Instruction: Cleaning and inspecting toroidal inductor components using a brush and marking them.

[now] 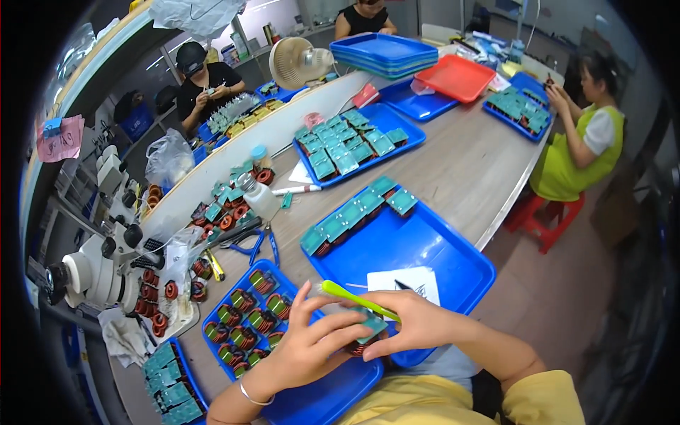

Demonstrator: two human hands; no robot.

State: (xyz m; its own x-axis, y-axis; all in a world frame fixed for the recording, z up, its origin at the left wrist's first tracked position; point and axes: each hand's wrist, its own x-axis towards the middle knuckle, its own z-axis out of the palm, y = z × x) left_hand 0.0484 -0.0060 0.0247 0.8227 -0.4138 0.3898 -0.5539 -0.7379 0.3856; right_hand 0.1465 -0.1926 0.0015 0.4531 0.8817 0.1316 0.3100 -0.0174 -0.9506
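Component: small coil part with a teal top [370, 327], held low in the middle of the view, above the near edge of the big blue tray [453, 263].
Left hand [312, 347]: fingers curled round the part from the left, gripping it; a thin bangle sits on the wrist.
Right hand [414, 322]: fingers closed on a green-handled brush [354, 297] and also touching the part, bristle end pointing left (the bristles stand clear of the part's top).
Doing it well, as a judgement: keep the left grip firm on the sides so the top stays bare, and stroke lightly over the tray.
Nearby: smaller blue tray of copper-wound coils [244, 315] just left of the hands; row of teal-topped parts [354, 212] at the big tray's far side.
Beyond: microscope [99, 269] far left; other people seated at the bench.
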